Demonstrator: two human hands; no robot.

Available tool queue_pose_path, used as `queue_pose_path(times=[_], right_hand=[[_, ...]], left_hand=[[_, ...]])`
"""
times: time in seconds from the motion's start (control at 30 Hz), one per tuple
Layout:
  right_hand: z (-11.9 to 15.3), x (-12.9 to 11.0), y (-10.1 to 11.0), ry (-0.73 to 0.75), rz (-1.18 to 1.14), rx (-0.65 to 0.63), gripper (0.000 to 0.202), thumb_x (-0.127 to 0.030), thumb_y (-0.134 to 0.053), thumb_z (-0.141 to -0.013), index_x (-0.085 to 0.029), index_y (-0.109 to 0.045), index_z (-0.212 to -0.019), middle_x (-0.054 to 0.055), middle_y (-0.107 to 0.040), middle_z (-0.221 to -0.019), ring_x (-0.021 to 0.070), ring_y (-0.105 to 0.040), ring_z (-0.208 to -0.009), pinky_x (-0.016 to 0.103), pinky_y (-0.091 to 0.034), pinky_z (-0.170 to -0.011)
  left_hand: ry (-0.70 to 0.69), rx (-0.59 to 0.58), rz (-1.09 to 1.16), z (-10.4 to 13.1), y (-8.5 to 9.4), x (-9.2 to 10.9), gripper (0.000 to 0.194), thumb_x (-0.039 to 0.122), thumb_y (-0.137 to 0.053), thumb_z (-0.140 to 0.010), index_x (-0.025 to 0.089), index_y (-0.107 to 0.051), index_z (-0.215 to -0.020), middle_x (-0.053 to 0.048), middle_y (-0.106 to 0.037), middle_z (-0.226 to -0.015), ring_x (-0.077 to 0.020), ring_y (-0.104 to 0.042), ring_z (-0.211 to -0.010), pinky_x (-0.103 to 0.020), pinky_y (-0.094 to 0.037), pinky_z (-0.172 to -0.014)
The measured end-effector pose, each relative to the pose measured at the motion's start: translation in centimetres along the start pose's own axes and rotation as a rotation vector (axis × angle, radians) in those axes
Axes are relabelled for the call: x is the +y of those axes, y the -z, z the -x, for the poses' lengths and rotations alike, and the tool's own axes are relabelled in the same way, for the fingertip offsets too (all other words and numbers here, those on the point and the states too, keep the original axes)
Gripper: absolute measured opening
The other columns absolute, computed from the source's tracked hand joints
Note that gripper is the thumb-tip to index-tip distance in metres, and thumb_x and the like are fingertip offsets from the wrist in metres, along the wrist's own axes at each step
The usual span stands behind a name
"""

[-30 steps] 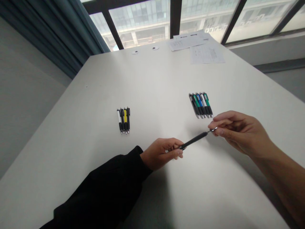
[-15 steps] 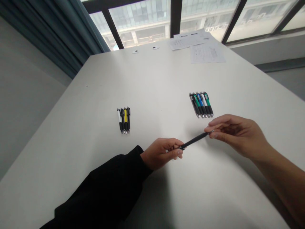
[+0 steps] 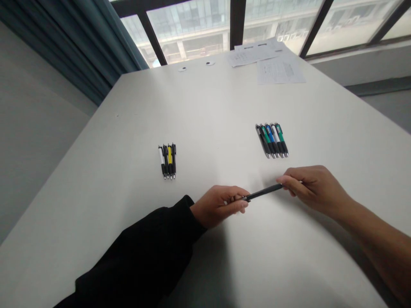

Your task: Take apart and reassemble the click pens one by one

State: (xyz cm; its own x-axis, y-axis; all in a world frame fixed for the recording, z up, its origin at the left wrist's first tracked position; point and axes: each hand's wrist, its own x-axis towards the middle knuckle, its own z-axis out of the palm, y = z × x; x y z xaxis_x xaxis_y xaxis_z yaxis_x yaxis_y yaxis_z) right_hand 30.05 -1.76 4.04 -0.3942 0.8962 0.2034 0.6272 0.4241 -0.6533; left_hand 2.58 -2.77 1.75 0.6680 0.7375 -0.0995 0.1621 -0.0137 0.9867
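Note:
A black pen [image 3: 265, 191] is held above the white table, slanting slightly up to the right. My left hand [image 3: 221, 205] pinches its left end between thumb and fingers. At the pen's other end, my right hand [image 3: 308, 186] has thumb and fingers closed on the tip, which they hide. Beyond my right hand lies a row of several pens [image 3: 272, 140] with green, blue, white and black barrels, side by side. A second row of several pens [image 3: 167, 161], white, yellow and black, lies to the left, beyond my left sleeve.
Printed papers [image 3: 281, 70] lie at the far edge of the table [image 3: 205, 107], by the window. Two small white pieces with dark spots [image 3: 182, 69] are left of them. A blue curtain [image 3: 73, 42] hangs at the far left.
My right hand has turned and moved slightly down, its fingers now closed more tightly round the pen's end. The pen lies a little flatter. My left hand has hardly moved.

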Motion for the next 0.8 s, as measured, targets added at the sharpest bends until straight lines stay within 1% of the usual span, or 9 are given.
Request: queue_pose_path(times=[0.03,0.1,0.2,0.27,0.37,0.43,0.5,0.6,0.8], right_hand=[[0.0,0.1,0.1,0.01,-0.013,-0.02,0.049,-0.041,-0.052,-0.099,-0.019,-0.058,-0.057,-0.002,-0.055,-0.045,0.0095,-0.049,-0.039,0.024,-0.036,-0.045],[0.1,0.3,0.3,0.02,-0.084,-0.052,0.038,-0.041,-0.049,-0.1,-0.019,-0.067,-0.074,0.001,-0.065,-0.058,0.0126,-0.058,-0.049,0.025,-0.042,-0.05],[0.4,0.6,0.6,0.023,-0.174,-0.076,0.022,-0.041,-0.064,-0.093,-0.02,-0.068,-0.099,0.005,-0.072,-0.082,0.0171,-0.065,-0.067,0.027,-0.047,-0.058],[0.4,0.7,0.7,0.006,-0.158,-0.097,0.019,-0.039,-0.068,-0.09,-0.02,-0.067,-0.088,0.003,-0.069,-0.075,0.0156,-0.061,-0.063,0.026,-0.044,-0.056],[0.4,0.6,0.8,-0.021,-0.088,-0.148,0.037,-0.04,-0.055,-0.098,-0.02,-0.062,-0.067,-0.001,-0.058,-0.054,0.0117,-0.051,-0.048,0.026,-0.038,-0.05],[0.3,0.6,0.9,-0.016,-0.094,-0.174,0.038,-0.041,-0.05,-0.1,-0.019,-0.064,-0.072,0.0,-0.059,-0.056,0.0123,-0.052,-0.049,0.026,-0.038,-0.051],[0.2,0.4,1.1,-0.005,-0.131,-0.172,0.031,-0.042,-0.053,-0.098,-0.019,-0.066,-0.084,0.002,-0.064,-0.066,0.0141,-0.056,-0.057,0.026,-0.04,-0.054],[0.2,0.2,0.9,-0.028,-0.155,-0.197,0.033,-0.043,-0.055,-0.097,-0.02,-0.061,-0.074,0.0,-0.059,-0.062,0.0128,-0.051,-0.054,0.026,-0.038,-0.053],[0.3,0.1,-0.1,-0.334,-0.21,-0.319,0.06,-0.06,-0.045,-0.097,-0.021,-0.04,-0.051,-0.004,-0.036,-0.044,0.0105,-0.033,-0.042,0.028,-0.028,-0.046]], left_hand=[[-0.003,0.004,-0.007,0.0,0.0,0.0,0.026,0.035,-0.061,-0.092,0.011,-0.071,-0.098,-0.006,-0.07,-0.074,-0.0138,-0.061,-0.065,-0.026,-0.048,-0.065],[0.002,0.016,-0.007,0.0,0.0,0.0,0.027,0.035,-0.06,-0.092,0.012,-0.071,-0.099,-0.005,-0.069,-0.073,-0.0133,-0.06,-0.064,-0.026,-0.047,-0.064],[0.01,0.031,0.015,0.1,-0.1,-0.1,0.028,0.036,-0.06,-0.092,0.011,-0.07,-0.1,-0.005,-0.068,-0.072,-0.0126,-0.058,-0.063,-0.025,-0.045,-0.062],[0.006,0.033,0.024,0.1,-0.1,-0.1,0.028,0.036,-0.06,-0.092,0.011,-0.07,-0.098,-0.004,-0.067,-0.071,-0.0123,-0.057,-0.062,-0.025,-0.044,-0.062],[-0.004,0.025,0.015,0.1,0.0,-0.1,0.027,0.035,-0.06,-0.092,0.011,-0.07,-0.097,-0.004,-0.067,-0.07,-0.0124,-0.056,-0.063,-0.026,-0.044,-0.062],[-0.005,0.024,0.021,0.1,0.0,-0.1,0.027,0.035,-0.06,-0.093,0.011,-0.07,-0.098,-0.004,-0.067,-0.071,-0.0126,-0.057,-0.063,-0.026,-0.044,-0.062],[-0.004,0.027,0.035,0.1,0.0,-0.2,0.028,0.036,-0.06,-0.093,0.011,-0.07,-0.099,-0.005,-0.068,-0.071,-0.0127,-0.057,-0.063,-0.026,-0.044,-0.062],[-0.009,0.023,0.015,0.1,0.0,-0.3,0.027,0.035,-0.061,-0.092,0.011,-0.071,-0.101,-0.005,-0.068,-0.07,-0.0128,-0.058,-0.063,-0.026,-0.045,-0.062],[-0.001,0.055,-0.023,0.0,-0.1,-0.7,0.026,0.032,-0.069,-0.086,0.012,-0.073,-0.103,-0.006,-0.071,-0.076,-0.0128,-0.058,-0.065,-0.026,-0.045,-0.064]])
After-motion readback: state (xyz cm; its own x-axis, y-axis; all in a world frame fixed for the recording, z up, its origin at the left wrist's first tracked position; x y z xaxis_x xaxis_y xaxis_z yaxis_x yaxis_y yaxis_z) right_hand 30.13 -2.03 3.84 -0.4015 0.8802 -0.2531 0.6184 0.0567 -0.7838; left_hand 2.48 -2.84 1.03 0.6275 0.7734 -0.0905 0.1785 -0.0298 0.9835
